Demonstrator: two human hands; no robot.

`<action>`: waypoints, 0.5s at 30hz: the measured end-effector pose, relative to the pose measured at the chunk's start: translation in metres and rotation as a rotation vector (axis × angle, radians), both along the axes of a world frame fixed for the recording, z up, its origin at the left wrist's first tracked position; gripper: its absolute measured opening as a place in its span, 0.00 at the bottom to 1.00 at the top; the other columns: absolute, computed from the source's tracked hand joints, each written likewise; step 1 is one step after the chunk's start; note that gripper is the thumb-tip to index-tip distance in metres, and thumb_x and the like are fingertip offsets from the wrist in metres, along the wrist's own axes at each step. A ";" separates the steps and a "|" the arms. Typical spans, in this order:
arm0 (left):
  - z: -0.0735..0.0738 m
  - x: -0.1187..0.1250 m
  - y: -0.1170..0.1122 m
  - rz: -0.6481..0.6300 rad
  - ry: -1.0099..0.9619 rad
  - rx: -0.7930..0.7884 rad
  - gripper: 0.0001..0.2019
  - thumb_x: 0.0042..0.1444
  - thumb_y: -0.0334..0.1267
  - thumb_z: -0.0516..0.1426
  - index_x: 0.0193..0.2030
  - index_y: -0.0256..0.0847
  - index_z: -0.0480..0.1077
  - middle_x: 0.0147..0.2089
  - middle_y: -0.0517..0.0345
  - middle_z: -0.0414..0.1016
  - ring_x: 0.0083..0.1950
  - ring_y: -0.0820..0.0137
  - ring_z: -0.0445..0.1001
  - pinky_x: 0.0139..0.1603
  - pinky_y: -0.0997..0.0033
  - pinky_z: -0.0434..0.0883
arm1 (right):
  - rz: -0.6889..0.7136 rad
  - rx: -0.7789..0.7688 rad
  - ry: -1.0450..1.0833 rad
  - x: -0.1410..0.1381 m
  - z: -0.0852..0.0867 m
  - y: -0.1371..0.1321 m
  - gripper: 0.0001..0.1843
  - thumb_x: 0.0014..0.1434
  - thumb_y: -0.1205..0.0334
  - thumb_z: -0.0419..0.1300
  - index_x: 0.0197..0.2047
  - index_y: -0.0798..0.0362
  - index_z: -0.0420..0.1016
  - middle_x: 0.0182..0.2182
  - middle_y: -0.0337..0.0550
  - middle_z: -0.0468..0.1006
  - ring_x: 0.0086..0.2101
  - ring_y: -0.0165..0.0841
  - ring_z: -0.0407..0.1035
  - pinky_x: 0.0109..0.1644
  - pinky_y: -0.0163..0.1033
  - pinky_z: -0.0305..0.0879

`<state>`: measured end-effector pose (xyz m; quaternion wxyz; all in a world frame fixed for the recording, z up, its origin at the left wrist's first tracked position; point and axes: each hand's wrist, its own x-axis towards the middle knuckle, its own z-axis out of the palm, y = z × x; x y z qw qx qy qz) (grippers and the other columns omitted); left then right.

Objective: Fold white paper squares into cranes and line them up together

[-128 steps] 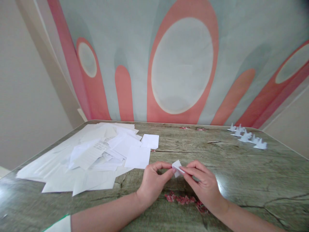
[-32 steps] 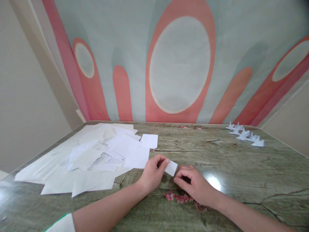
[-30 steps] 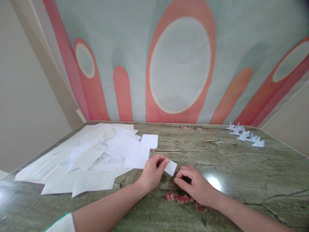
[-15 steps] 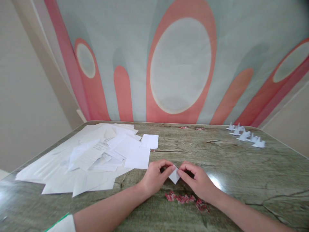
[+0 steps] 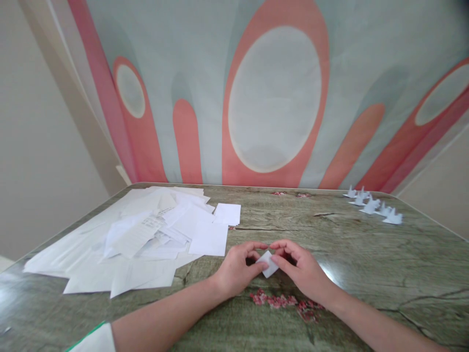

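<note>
A small folded piece of white paper (image 5: 268, 265) sits between both of my hands, just above the green-grey wooden table (image 5: 366, 264). My left hand (image 5: 238, 266) pinches its left side with thumb and fingers. From the right, my right hand (image 5: 298, 266) pinches the other side, fingers curled over it. Much of the paper is hidden by my fingertips.
A loose pile of white paper sheets (image 5: 139, 234) covers the table's left half, with a small white square (image 5: 227, 213) at its far edge. Several small folded paper figures (image 5: 375, 207) stand at the far right corner. A painted pink-and-grey wall (image 5: 274, 98) rises behind.
Earlier the paper lay flatter and wider, pressed on the table by both hands. Now it is smaller and held between both pinches, my hands closer together.
</note>
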<state>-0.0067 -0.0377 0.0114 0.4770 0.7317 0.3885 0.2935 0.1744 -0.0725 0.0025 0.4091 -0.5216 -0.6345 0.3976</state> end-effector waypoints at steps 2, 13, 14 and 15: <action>0.001 0.000 0.000 -0.004 0.001 -0.021 0.15 0.52 0.35 0.57 0.47 0.35 0.70 0.29 0.59 0.76 0.30 0.71 0.72 0.36 0.74 0.67 | -0.012 0.000 -0.001 0.001 -0.001 0.001 0.11 0.57 0.60 0.55 0.43 0.52 0.64 0.29 0.37 0.72 0.31 0.31 0.67 0.37 0.37 0.62; 0.001 -0.001 0.000 -0.007 0.012 0.161 0.12 0.57 0.33 0.52 0.44 0.41 0.73 0.41 0.57 0.76 0.42 0.68 0.73 0.46 0.71 0.68 | -0.024 0.076 -0.099 0.008 -0.002 0.006 0.05 0.58 0.60 0.53 0.35 0.52 0.66 0.28 0.37 0.71 0.30 0.30 0.65 0.35 0.36 0.62; 0.001 -0.001 0.000 -0.003 0.033 0.185 0.11 0.57 0.33 0.52 0.43 0.41 0.74 0.40 0.57 0.76 0.41 0.68 0.73 0.45 0.71 0.68 | -0.020 0.077 -0.104 0.008 -0.002 0.005 0.06 0.58 0.60 0.53 0.35 0.52 0.66 0.28 0.38 0.71 0.30 0.31 0.66 0.36 0.36 0.62; 0.001 -0.001 0.000 0.003 0.052 0.208 0.11 0.56 0.33 0.52 0.41 0.42 0.75 0.38 0.57 0.76 0.40 0.69 0.73 0.44 0.71 0.68 | -0.016 0.080 -0.111 0.008 -0.002 0.005 0.06 0.58 0.60 0.53 0.35 0.52 0.67 0.28 0.38 0.72 0.30 0.31 0.66 0.36 0.36 0.62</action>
